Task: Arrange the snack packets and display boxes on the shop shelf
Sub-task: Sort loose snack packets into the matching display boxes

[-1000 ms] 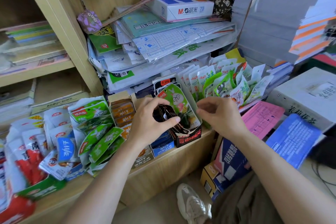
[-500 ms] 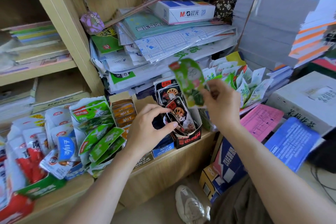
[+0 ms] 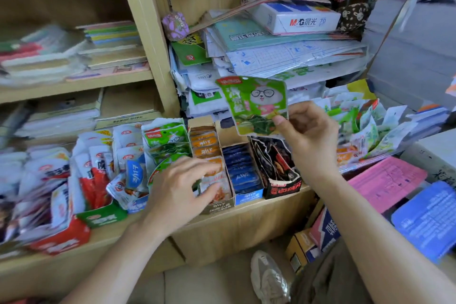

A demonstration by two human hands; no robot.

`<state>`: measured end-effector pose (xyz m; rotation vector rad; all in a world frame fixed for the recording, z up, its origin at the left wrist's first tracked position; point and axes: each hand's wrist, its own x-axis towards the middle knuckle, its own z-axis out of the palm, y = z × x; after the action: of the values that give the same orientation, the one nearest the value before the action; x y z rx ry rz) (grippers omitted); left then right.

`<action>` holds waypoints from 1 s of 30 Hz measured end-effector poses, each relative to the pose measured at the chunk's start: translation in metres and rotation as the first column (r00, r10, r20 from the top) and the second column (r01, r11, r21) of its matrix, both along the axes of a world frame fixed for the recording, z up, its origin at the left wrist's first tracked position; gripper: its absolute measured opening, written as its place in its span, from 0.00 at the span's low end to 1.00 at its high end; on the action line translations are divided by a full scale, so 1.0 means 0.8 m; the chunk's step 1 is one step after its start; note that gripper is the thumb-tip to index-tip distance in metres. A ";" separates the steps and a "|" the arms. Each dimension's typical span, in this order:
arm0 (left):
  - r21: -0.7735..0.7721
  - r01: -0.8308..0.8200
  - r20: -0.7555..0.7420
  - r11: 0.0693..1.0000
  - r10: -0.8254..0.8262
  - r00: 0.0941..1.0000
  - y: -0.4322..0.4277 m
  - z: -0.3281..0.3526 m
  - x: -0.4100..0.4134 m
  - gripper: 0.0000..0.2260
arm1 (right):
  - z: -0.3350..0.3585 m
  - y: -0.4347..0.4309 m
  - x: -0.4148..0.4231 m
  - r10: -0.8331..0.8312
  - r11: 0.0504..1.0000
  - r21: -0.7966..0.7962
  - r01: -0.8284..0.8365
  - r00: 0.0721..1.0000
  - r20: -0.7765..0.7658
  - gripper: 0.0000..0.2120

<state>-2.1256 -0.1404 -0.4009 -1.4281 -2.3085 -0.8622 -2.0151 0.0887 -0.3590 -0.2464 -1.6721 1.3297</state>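
My right hand [image 3: 309, 136] pinches a green snack packet [image 3: 254, 103] with a cartoon rabbit, held up above the black display box [image 3: 283, 186] of dark packets. My left hand [image 3: 182, 185] hovers with spread fingers over the brown display box [image 3: 218, 206] of orange packets and the green packets [image 3: 167, 145] beside it. A blue display box [image 3: 246, 196] stands between the brown and black ones. All sit along the front of the wooden shelf [image 3: 246, 219].
Red and white snack packets [image 3: 86, 175] are heaped at the left in a green-and-red box. Loose green-white packets [image 3: 365, 126] lie at the right. Stacked papers and a white box [image 3: 293, 20] fill the back. Pink and blue sheets [image 3: 387, 182] lie at right; my shoe [image 3: 269, 276] is below.
My right hand lifted the green rabbit packet out of the black box and raised it. My left hand left the black box and moved left over the brown box.
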 end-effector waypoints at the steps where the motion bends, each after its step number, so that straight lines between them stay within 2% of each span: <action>1: -0.022 -0.052 -0.014 0.998 0.052 0.999 -0.017 -0.001 -0.005 0.14 | 0.000 -0.012 -0.009 0.042 0.999 0.019 -0.042 0.999 0.012 0.06; 5: -0.145 -0.190 0.012 0.971 0.194 0.981 -0.079 -0.012 -0.024 0.17 | -0.001 -0.055 -0.044 0.160 0.983 0.078 -0.164 0.985 0.063 0.08; 9: -0.165 -0.190 0.062 0.968 0.203 0.977 -0.112 -0.034 -0.026 0.11 | -0.010 -0.091 -0.083 0.243 0.963 0.090 -0.255 0.962 0.126 0.07; 13: -0.102 -0.195 0.019 0.975 0.198 0.980 -0.120 -0.045 -0.022 0.11 | -0.037 -0.113 -0.123 0.301 0.932 0.116 -0.344 0.910 0.284 0.07; 17: -0.029 -0.212 -0.033 0.977 0.211 0.977 -0.128 -0.050 -0.020 0.13 | -0.062 -0.123 -0.141 0.204 0.861 0.301 -0.409 0.821 0.533 0.06; 20: -0.016 -0.209 -0.069 0.978 0.208 0.976 -0.135 -0.049 -0.021 0.12 | -0.068 -0.131 -0.143 0.145 0.816 0.387 -0.429 0.801 0.582 0.05; 23: 0.018 -0.234 -0.098 0.972 0.234 0.967 -0.142 -0.050 -0.022 0.10 | -0.061 -0.129 -0.139 0.201 0.780 0.365 -0.508 0.756 0.623 0.02; 27: 0.156 -0.305 -0.161 0.940 0.329 0.931 -0.147 -0.042 -0.026 0.15 | -0.061 -0.135 -0.116 0.158 0.684 0.444 -0.578 0.712 0.684 0.15; 30: 0.239 -0.368 -0.066 0.899 0.393 0.917 -0.145 -0.036 -0.033 0.16 | -0.075 -0.141 -0.099 0.170 0.662 0.389 -0.641 0.633 0.755 0.18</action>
<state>-2.1517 -0.2561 -0.4298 -0.8655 -2.2161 -0.8602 -2.0943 -0.0238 -0.4187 0.1400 -2.8709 0.9328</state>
